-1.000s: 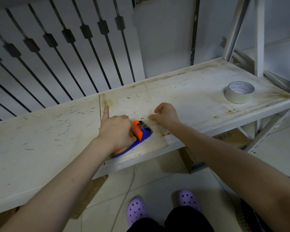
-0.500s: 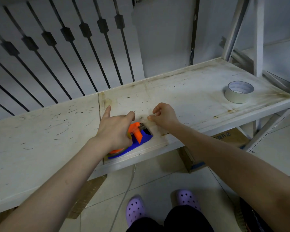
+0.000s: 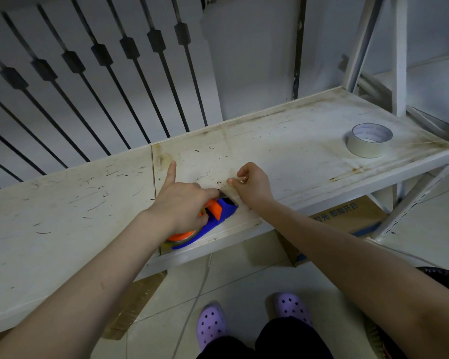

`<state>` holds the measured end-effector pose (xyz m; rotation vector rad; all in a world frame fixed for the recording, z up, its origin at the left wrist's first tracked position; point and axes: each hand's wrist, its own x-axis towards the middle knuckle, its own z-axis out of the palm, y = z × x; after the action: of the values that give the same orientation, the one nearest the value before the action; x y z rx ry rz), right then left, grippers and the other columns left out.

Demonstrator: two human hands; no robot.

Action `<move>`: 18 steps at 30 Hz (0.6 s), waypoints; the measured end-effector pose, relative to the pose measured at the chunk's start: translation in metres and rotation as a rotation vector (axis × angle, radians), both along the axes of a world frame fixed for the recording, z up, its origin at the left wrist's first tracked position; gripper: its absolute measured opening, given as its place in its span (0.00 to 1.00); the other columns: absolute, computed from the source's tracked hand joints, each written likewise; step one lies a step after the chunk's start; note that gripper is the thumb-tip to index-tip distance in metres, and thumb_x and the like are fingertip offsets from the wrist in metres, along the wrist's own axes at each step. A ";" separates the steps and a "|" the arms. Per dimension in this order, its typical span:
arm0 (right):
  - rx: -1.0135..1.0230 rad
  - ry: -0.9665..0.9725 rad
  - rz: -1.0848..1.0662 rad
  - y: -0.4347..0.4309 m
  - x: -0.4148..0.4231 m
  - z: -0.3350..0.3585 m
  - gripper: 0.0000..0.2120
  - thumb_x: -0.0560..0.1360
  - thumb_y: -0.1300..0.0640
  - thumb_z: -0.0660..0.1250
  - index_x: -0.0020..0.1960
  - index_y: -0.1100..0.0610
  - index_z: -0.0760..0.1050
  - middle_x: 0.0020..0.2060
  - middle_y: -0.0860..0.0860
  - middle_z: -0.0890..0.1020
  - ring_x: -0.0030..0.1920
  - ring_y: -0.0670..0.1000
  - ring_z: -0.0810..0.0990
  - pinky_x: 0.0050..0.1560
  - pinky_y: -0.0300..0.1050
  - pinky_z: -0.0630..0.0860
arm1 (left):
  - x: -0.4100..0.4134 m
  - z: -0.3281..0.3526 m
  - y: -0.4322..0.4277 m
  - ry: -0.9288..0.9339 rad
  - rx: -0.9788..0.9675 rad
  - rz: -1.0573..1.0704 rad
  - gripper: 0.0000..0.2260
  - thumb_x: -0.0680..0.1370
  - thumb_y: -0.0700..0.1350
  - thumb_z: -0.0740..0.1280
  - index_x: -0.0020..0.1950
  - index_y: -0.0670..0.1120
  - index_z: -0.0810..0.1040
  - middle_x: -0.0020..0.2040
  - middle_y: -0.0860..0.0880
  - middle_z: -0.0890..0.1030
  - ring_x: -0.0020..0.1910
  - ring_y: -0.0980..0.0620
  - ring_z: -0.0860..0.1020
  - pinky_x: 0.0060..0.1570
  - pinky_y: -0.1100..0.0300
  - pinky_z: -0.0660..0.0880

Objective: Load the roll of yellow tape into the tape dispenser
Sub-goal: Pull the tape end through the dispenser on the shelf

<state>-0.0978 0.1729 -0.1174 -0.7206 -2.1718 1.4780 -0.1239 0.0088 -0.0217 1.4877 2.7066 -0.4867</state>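
A blue and orange tape dispenser (image 3: 219, 213) lies near the front edge of a stained white shelf (image 3: 283, 151). My left hand (image 3: 184, 203) presses down on top of it and covers most of it, index finger pointing away. A roll of tape (image 3: 184, 236) shows as an orange and yellowish rim under that hand, seated in the dispenser. My right hand (image 3: 252, 183) is just right of the dispenser's front, thumb and fingers pinched on a pale strip of tape end (image 3: 230, 189) that is hard to make out against the shelf.
A second roll of pale tape (image 3: 370, 139) stands at the shelf's far right. Shelf uprights (image 3: 399, 55) rise at the right. A cardboard box (image 3: 347, 216) sits on the floor under the shelf. Dark railing bars (image 3: 101, 81) run behind. My purple clogs (image 3: 211, 323) are below.
My left hand shifted on the dispenser, its fingers spreading then closing down over the front. My right hand stayed pinched and moved slightly away from the dispenser's front.
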 end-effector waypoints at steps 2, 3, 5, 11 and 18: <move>-0.001 0.006 0.012 0.002 0.001 0.002 0.10 0.71 0.59 0.71 0.44 0.57 0.69 0.37 0.49 0.71 0.36 0.46 0.69 0.35 0.34 0.66 | -0.001 -0.002 0.000 0.001 0.009 0.001 0.13 0.74 0.51 0.62 0.58 0.60 0.74 0.46 0.54 0.80 0.55 0.50 0.78 0.69 0.35 0.32; 0.001 0.007 0.016 0.003 0.002 0.003 0.10 0.71 0.60 0.71 0.44 0.57 0.69 0.37 0.49 0.71 0.37 0.47 0.69 0.36 0.35 0.67 | -0.002 -0.002 0.000 0.000 0.011 0.002 0.13 0.74 0.51 0.62 0.58 0.60 0.75 0.47 0.54 0.80 0.56 0.51 0.78 0.68 0.35 0.31; -0.005 0.005 0.019 0.004 0.002 0.004 0.10 0.71 0.61 0.71 0.43 0.56 0.69 0.36 0.49 0.70 0.37 0.48 0.70 0.39 0.38 0.71 | -0.002 -0.003 -0.001 -0.002 0.004 0.002 0.14 0.74 0.51 0.62 0.58 0.61 0.77 0.49 0.54 0.79 0.57 0.52 0.77 0.67 0.35 0.29; -0.039 0.025 0.015 0.005 0.012 0.009 0.09 0.72 0.63 0.70 0.45 0.58 0.70 0.34 0.48 0.69 0.31 0.46 0.72 0.42 0.51 0.80 | 0.002 -0.001 -0.005 0.009 -0.026 -0.021 0.16 0.76 0.51 0.61 0.62 0.64 0.75 0.60 0.52 0.77 0.63 0.48 0.74 0.64 0.40 0.26; -0.076 0.054 -0.069 0.000 0.043 -0.002 0.10 0.72 0.58 0.71 0.48 0.57 0.71 0.36 0.48 0.73 0.36 0.46 0.74 0.39 0.40 0.75 | 0.012 -0.002 -0.002 0.002 -0.057 -0.064 0.12 0.77 0.48 0.64 0.58 0.60 0.79 0.67 0.54 0.73 0.69 0.49 0.68 0.66 0.36 0.29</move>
<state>-0.0553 0.1730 -0.1191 -0.7645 -2.0392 1.5337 -0.1120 0.0064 -0.0233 1.5639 2.6297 -0.5630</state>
